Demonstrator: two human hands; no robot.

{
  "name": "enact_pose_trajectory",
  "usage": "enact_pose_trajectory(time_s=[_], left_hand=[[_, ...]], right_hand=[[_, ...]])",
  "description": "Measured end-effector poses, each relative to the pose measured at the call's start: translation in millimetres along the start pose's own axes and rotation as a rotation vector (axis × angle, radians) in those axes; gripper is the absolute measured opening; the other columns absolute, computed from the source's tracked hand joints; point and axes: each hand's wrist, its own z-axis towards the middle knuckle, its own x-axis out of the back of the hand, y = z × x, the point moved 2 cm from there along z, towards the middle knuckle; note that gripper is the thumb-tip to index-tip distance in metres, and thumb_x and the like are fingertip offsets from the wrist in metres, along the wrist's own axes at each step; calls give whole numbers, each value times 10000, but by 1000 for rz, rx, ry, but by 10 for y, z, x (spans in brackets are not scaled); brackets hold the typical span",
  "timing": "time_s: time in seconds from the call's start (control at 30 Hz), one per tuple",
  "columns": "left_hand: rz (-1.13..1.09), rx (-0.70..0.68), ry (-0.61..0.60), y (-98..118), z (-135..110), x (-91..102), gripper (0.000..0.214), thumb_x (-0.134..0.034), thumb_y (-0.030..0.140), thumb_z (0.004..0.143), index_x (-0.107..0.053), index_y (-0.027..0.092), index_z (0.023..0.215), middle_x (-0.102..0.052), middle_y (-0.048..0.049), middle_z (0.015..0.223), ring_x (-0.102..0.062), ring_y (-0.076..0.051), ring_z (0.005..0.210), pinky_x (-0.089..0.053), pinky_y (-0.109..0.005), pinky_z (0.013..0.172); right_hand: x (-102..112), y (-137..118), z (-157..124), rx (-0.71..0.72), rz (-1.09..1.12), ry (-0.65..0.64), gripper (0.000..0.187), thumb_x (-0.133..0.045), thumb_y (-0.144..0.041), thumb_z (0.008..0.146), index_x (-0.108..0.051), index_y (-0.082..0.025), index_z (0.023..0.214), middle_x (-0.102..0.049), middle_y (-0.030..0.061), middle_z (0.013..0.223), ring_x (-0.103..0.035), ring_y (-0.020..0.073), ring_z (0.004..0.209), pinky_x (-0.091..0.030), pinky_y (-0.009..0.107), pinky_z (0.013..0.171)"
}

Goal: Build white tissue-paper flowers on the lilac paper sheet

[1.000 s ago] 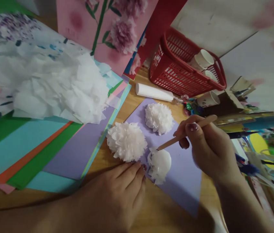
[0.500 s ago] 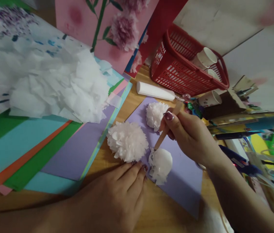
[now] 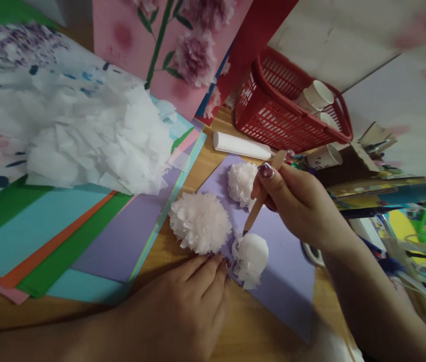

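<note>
My right hand (image 3: pixel 295 201) pinches a flat wooden stick (image 3: pixel 257 208) that slants down to the left. Its tip meets the upper left edge of a small white paper piece (image 3: pixel 252 256), smooth on top and ruffled on its left side. My left hand (image 3: pixel 193 296) lies flat on the purple sheet's edge and the table, its fingers stretched out. Just beyond those fingertips sits a large ruffled white paper flower (image 3: pixel 200 222). A smaller white paper flower (image 3: pixel 242 183) rests on the purple sheet (image 3: pixel 288 281), partly behind my right hand.
A heap of white tissue pieces (image 3: pixel 99 136) covers coloured paper sheets (image 3: pixel 47 216) at left. Behind stand a red basket (image 3: pixel 280 120) with paper cups and a pink flower picture (image 3: pixel 122 55). A white roll (image 3: pixel 241 145) lies before the basket. Pens and clutter crowd the right.
The view has shifted slightly. The stick stays in my right hand, its tip still at the small paper piece's edge. My left hand keeps its place.
</note>
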Motion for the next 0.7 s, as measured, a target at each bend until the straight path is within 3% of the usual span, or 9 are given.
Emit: enact_pose_trajectory(time_s=[0.37, 0.6, 0.7], left_hand=[[16, -17, -8, -6, -3, 3, 343, -400, 157, 952, -730, 107, 1030, -758, -97, 1094, -674, -223, 1025, -473, -334, 933], [11, -16, -5, 0, -16, -10, 366, -367, 137, 958, -721, 95, 1043, -754, -109, 1102, -674, -218, 1033, -473, -333, 939], [20, -32, 4, 4, -30, -16, 341, -392, 145, 954, -711, 89, 1061, -750, -114, 1111, -669, -225, 1049, -470, -338, 951]], right_hand=[[-106, 9, -9, -8, -32, -142, 510, -315, -490, 1029, -560, -182, 704, -510, -31, 549, -441, 90, 498, -355, 245, 538], [30, -25, 30, -18, 7, 42, 511, -368, -585, 979, -580, -204, 712, -472, -30, 523, -406, 95, 460, -305, 253, 461], [117, -54, -26, -51, 24, 188, 479, -409, -566, 975, -588, -211, 708, -477, -31, 525, -410, 89, 455, -282, 250, 434]])
